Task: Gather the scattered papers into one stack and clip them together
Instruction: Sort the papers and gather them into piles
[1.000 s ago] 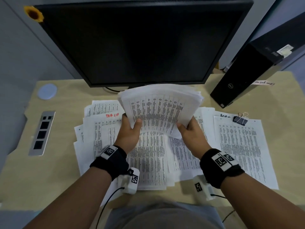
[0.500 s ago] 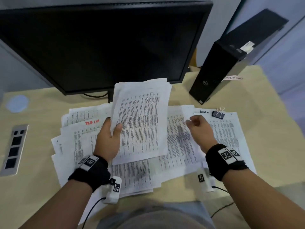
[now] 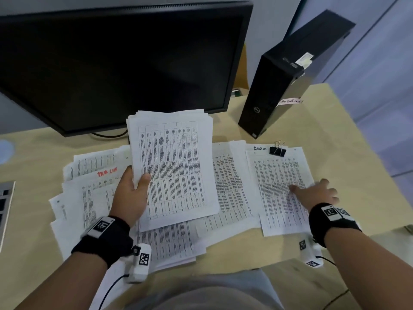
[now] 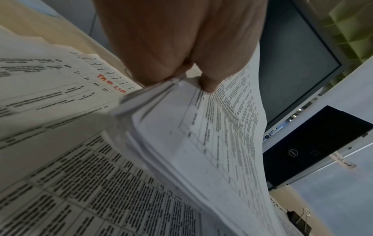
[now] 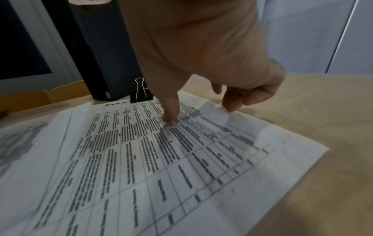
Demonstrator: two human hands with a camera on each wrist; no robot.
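Note:
My left hand (image 3: 134, 193) grips a thick stack of printed sheets (image 3: 176, 168) by its left edge, thumb on top, lifted above the desk; the left wrist view shows the pinched stack (image 4: 201, 135). Loose printed papers (image 3: 232, 186) lie spread beneath it. My right hand (image 3: 317, 193) reaches to the rightmost sheet (image 3: 279, 189): its thumb presses on the print and the other fingers curl at the sheet's right edge (image 5: 222, 111). A black binder clip (image 3: 277, 151) rests on that sheet's top edge, also in the right wrist view (image 5: 140, 94).
A large dark monitor (image 3: 116, 63) stands behind the papers. A black desktop computer (image 3: 288, 77) stands at the back right on the light wooden desk (image 3: 348, 153). A grey socket panel (image 3: 5, 209) is set in the desk at the far left.
My right hand let go of the stack and moved right onto the rightmost sheet. My left hand now holds the stack alone, turned upright. The view shifted right.

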